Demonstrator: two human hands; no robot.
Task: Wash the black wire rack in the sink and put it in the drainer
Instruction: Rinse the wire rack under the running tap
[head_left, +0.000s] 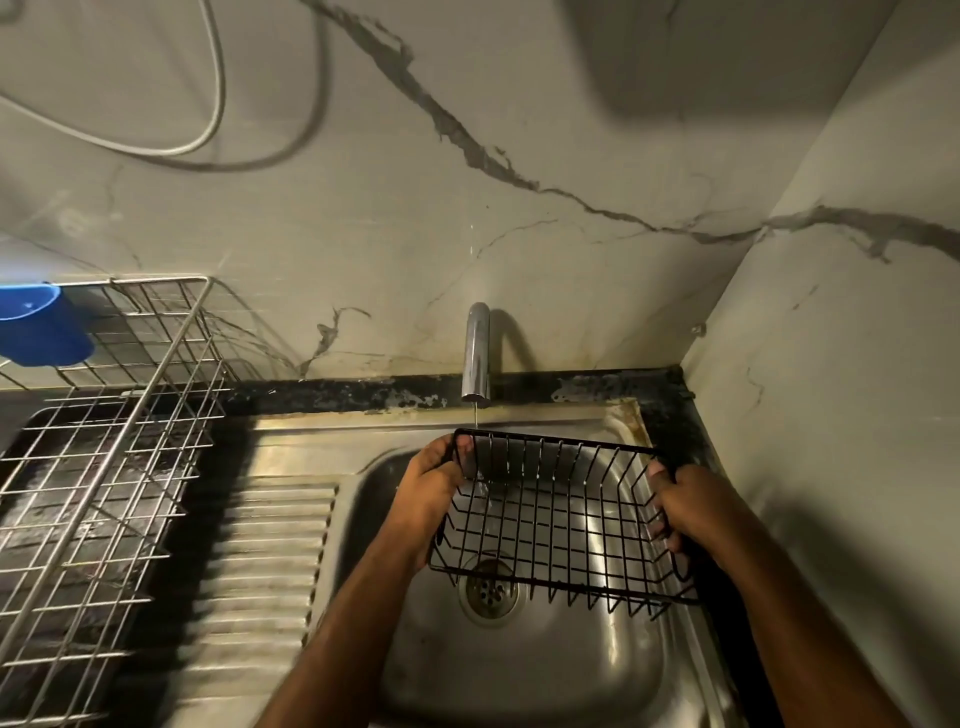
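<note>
Both hands gripped the black wire rack (563, 519), one on each short end. Left hand (431, 491) was curled over the left end wall, thumb up near the top rim corner, fingers wrapped around the outside wires. Right hand (691, 506) was clamped on the right end, fingertips hooked through the wires to the inside. Neither hand was slack; both were closed tight on the wire.

Rack was held in the air above the sink (618, 665) bowl, tilted with the far rim higher, open side up toward the camera. Drain (488, 590) showed through the near left corner of the mesh. A thin stream of water fell from the chrome tap (477, 358) onto the rack's far left corner, close to the left thumb.

No readable brand, label or writing anywhere.

Sink was stainless steel with a ribbed draining board (260, 561) to the left. Metal wire drainer (104, 447) stood at far left, well apart from the rack, with a blue plastic cup (39, 325) hung at its back corner. Dark stained counter edge ran behind the sink. Walls were pale marble-look panels with dark veins, meeting in a corner at right. A white cable (208, 104) looped on the wall at upper left. Lighting was dim.
</note>
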